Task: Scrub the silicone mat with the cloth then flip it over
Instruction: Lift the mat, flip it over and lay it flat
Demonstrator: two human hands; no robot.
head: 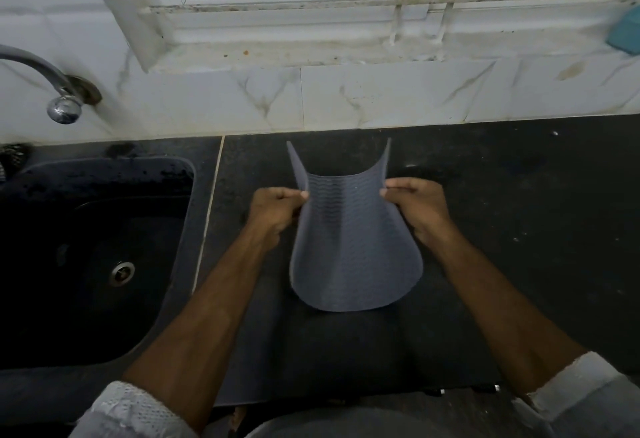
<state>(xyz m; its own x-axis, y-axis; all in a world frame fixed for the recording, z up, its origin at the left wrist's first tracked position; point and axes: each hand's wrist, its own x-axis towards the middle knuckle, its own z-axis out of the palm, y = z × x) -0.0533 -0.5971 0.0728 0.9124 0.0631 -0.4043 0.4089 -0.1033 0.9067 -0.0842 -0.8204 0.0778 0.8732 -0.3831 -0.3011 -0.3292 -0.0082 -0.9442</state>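
Here, in the head view, we pinch the silicone mat point(353, 247) at mid-frame by its side edges, left hand point(273, 210) and right hand point(415, 203) curled tight, so it bows clear of the dark counter point(519, 229), probably for flipping. No cloth shows; the sink point(86, 247) and tap point(52, 91) sit left, and nothing blocks us.

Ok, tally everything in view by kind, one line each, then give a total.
Hands: 2, left hand and right hand, each pinching a side edge
Silicone mat: 1, grey, bent, lifted above the counter
Sink: 1
Tap: 1
Counter: 1
Teal object on the sill: 1
Cloth: 0 visible
Total: 7
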